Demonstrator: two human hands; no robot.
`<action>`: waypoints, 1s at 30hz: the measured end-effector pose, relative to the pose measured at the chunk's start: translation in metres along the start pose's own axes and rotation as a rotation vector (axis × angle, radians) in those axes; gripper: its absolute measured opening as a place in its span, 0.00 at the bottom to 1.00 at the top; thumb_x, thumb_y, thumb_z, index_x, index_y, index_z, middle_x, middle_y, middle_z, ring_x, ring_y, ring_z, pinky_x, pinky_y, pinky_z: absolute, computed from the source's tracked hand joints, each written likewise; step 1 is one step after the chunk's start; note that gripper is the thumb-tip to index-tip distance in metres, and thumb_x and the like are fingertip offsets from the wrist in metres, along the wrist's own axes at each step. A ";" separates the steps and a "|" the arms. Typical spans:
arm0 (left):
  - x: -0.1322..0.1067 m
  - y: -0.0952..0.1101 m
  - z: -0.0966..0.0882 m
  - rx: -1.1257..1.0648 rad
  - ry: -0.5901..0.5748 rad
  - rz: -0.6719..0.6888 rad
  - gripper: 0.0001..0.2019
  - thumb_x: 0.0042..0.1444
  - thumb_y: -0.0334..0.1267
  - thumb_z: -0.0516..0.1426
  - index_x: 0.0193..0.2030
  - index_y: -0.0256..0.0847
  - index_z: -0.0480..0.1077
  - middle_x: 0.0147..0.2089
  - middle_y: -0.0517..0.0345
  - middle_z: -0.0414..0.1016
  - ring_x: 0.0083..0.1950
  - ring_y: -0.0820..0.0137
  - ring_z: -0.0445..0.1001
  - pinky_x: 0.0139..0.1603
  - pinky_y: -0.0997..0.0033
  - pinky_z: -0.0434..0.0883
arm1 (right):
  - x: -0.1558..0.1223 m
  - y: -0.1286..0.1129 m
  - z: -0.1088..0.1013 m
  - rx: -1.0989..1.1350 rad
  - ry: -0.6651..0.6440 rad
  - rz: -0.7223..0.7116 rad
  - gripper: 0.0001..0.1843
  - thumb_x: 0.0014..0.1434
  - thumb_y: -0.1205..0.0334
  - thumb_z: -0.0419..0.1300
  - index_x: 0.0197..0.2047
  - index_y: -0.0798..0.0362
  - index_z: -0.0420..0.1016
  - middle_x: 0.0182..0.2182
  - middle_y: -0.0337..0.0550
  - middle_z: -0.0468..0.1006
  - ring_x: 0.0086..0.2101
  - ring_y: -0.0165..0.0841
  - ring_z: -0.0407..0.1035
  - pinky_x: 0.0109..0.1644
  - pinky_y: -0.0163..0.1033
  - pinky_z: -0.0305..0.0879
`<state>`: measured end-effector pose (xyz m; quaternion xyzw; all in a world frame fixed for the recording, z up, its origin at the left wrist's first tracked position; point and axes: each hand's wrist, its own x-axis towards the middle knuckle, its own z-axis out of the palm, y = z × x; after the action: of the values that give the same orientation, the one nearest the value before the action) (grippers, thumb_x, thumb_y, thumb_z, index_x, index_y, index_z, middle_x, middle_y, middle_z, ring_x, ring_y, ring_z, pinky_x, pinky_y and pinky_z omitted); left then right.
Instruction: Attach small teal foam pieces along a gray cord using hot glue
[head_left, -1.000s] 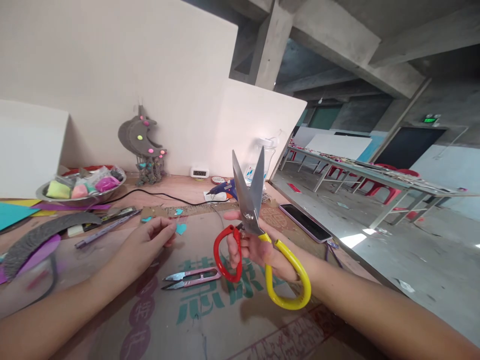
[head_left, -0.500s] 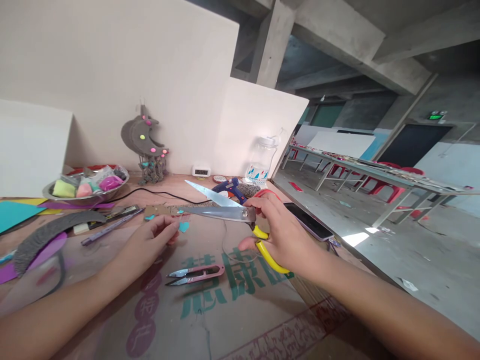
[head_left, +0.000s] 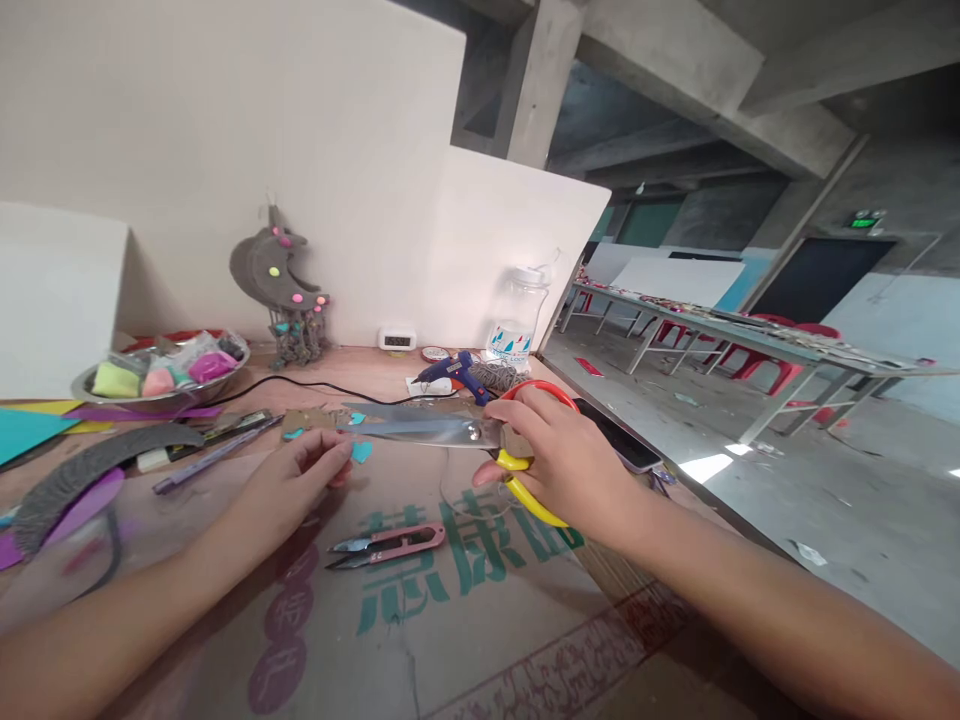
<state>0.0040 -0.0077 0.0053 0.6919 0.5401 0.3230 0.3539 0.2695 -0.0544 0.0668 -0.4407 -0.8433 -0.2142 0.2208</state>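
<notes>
My right hand grips a large pair of scissors by its red and yellow handles. The long metal blades point left and are nearly closed, a little blurred by motion. Across from them, my left hand has thumb and forefinger pinched together at a small piece of teal paper, just under the blade tips. Other teal scraps lie on a bit of cardboard behind this hand. Pink-handled thread snips rest on the plastic-covered table between my forearms.
A blue glue gun, a twine bundle, a bottle and a small clock stand behind the scissors. A phone lies right. Leftward are a bowl of clay packets, a grey wrapped arc and a moon ornament.
The scissor blades have swung from wide apart to almost closed. Both hands stay nearly in place, and the whole view has shifted slightly.
</notes>
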 end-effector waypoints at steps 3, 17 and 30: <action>0.000 0.002 -0.001 0.008 -0.005 0.002 0.19 0.55 0.55 0.47 0.28 0.40 0.61 0.26 0.63 0.63 0.28 0.72 0.59 0.28 0.75 0.57 | -0.002 0.002 0.001 0.005 -0.029 0.020 0.23 0.54 0.42 0.58 0.43 0.53 0.67 0.34 0.43 0.74 0.31 0.33 0.68 0.29 0.36 0.61; 0.000 -0.001 0.001 -0.065 -0.023 -0.006 0.17 0.55 0.53 0.48 0.28 0.41 0.60 0.27 0.63 0.63 0.28 0.73 0.59 0.27 0.75 0.57 | -0.013 0.029 -0.001 0.234 -0.342 0.365 0.23 0.57 0.51 0.56 0.52 0.53 0.62 0.32 0.42 0.71 0.30 0.32 0.66 0.33 0.36 0.62; 0.001 -0.009 0.001 -0.088 -0.017 0.016 0.16 0.55 0.53 0.49 0.29 0.41 0.61 0.27 0.64 0.63 0.29 0.72 0.62 0.30 0.74 0.59 | -0.056 0.097 0.011 -0.177 -0.781 0.640 0.24 0.56 0.51 0.52 0.50 0.55 0.72 0.40 0.54 0.78 0.38 0.44 0.72 0.33 0.39 0.60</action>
<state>0.0006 -0.0052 -0.0030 0.6827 0.5166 0.3434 0.3861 0.3773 -0.0343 0.0429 -0.7410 -0.6643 -0.0258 -0.0946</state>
